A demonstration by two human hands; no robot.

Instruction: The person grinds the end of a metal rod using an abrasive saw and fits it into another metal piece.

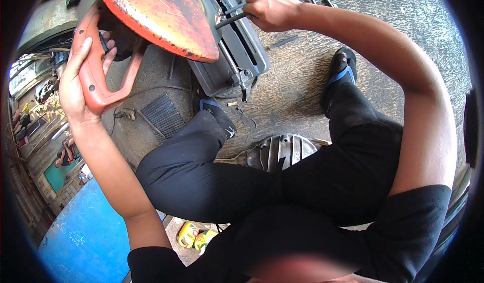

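Note:
My left hand [74,83] is wrapped round the orange handle [94,83] of a chop saw at the upper left. The saw's worn orange blade guard [161,18] hides the blade. Beneath it sits the grey saw base [234,63], with a clamp at its near end. My right hand [269,9] is closed round a thin dark metal rod [231,20], whose left end reaches over the base beside the guard's edge. Whether that end touches the blade cannot be seen.
A bundle of short dark rods [164,116] lies on the floor left of my foot. I sit on a slatted metal seat [297,147]. A blue panel [85,237] and yellow containers [187,235] are at lower left. Another person [67,153] is farther off at left.

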